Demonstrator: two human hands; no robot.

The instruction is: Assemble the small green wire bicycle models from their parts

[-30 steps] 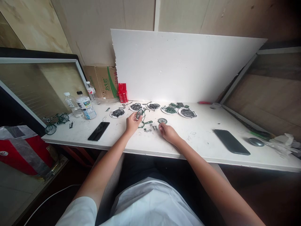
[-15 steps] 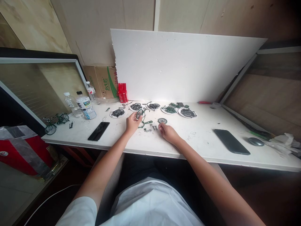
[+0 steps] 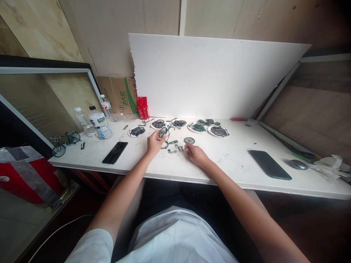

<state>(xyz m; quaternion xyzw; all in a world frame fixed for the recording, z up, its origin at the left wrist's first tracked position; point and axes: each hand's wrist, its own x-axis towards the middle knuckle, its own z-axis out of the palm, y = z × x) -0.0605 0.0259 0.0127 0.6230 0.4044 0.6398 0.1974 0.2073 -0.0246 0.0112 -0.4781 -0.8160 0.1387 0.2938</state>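
Over the middle of the white table, my left hand [image 3: 155, 141] is closed on a small green model bicycle part with a spoked wheel [image 3: 162, 132], held upright. Thin frame-like pieces stick out beside that wheel. My right hand [image 3: 195, 153] rests low near the table, its fingers pinched together; what they hold, if anything, is hidden. Just beyond its fingertips lies another spoked wheel [image 3: 189, 140], flat on the table. Between the two hands are a green chain-guard-like piece [image 3: 172, 142] and several tiny loose parts [image 3: 172, 151].
Behind the hands stand white plates of dark parts [image 3: 137, 136] and green parts [image 3: 197, 131]. A model bicycle [image 3: 65, 141] is at the left, near bottles [image 3: 101, 125]. Phones lie left [image 3: 115, 152] and right [image 3: 270, 165]. A white board [image 3: 214, 76] leans at the back.
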